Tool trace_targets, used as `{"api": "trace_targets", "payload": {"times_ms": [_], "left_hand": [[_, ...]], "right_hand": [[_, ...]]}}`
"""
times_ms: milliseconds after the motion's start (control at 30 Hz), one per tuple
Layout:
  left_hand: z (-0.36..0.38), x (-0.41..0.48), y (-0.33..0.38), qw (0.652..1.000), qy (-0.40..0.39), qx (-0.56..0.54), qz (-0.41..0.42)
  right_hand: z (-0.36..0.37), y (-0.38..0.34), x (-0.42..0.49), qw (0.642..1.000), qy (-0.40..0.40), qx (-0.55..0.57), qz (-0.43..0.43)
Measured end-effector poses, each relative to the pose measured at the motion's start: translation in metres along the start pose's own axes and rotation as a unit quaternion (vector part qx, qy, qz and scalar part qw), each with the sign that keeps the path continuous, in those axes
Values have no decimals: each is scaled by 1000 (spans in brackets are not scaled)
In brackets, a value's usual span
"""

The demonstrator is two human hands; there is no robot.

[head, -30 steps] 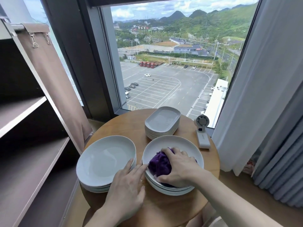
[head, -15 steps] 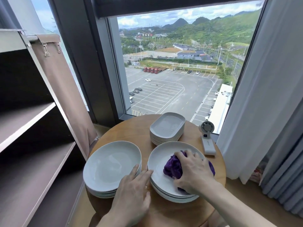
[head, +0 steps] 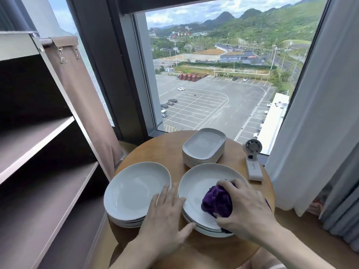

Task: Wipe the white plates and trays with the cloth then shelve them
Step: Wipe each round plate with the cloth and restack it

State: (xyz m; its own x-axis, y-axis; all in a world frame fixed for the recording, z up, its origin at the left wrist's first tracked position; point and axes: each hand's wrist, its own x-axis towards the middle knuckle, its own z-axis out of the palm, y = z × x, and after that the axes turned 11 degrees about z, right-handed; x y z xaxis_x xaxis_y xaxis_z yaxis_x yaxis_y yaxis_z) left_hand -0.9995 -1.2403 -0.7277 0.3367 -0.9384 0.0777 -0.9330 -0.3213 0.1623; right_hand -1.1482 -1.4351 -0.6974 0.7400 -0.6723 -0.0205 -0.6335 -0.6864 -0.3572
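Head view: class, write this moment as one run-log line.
step: wiping | right hand: grips purple cloth on right plate stack | left hand: touches its rim

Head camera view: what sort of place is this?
Probably a high-floor room, perhaps a hotel or flat: the window overlooks a car park far below, a curtain hangs beside it, and a round table holds stacked plates.

On the round wooden table (head: 161, 150), the right hand (head: 246, 208) grips a bunched purple cloth (head: 216, 202) pressed into the top of the right plate stack (head: 196, 183). The left hand (head: 167, 216) lies flat against that stack's near rim. The left plate stack (head: 134, 189) sits beside it, with the stacked trays (head: 204, 144) behind.
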Motion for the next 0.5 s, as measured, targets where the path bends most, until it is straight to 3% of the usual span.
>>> {"api": "trace_targets", "payload": {"times_ms": [233, 500], "left_hand": [[-8, 24, 14, 990, -21, -90, 104], [8, 14, 10, 984, 35, -147, 99]], "right_hand": [[-5, 7, -10, 995, 43, 77, -37], [-5, 15, -10, 993, 55, 99, -28]]}}
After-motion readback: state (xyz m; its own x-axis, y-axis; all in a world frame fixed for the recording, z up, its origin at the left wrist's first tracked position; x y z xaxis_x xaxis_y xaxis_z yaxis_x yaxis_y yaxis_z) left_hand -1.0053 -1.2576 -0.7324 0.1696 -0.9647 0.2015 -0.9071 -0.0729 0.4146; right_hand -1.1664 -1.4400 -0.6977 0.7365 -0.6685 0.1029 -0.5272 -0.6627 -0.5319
